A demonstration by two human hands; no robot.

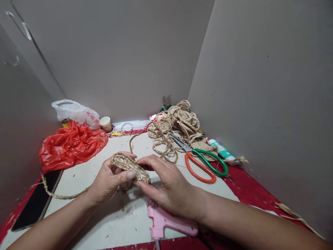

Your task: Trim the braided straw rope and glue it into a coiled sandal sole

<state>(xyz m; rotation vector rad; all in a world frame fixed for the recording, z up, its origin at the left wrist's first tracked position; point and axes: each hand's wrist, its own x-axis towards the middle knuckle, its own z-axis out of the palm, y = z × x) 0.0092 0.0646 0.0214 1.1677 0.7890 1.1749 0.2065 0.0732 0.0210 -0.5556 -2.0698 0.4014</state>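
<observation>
A coiled piece of braided straw rope (127,165) is held up between both hands over the white board. My left hand (110,180) wraps its left side, thumb pressed on the near face. At its right end, my right hand (162,177) grips with thumb below and fingers above. One loose rope tail (66,196) runs out on the left, ending frayed, and another strand rises behind the coil toward the rope heap. Under my right hand lies a pink glue gun (169,222), partly hidden by the wrist.
Scissors (194,152) with green and orange handles lie beside a heap of braided rope (179,121). At the left are a red plastic bag (73,146), a dark flat panel (36,199) and a paper cup (105,123). Grey walls (125,52) enclose the back and sides.
</observation>
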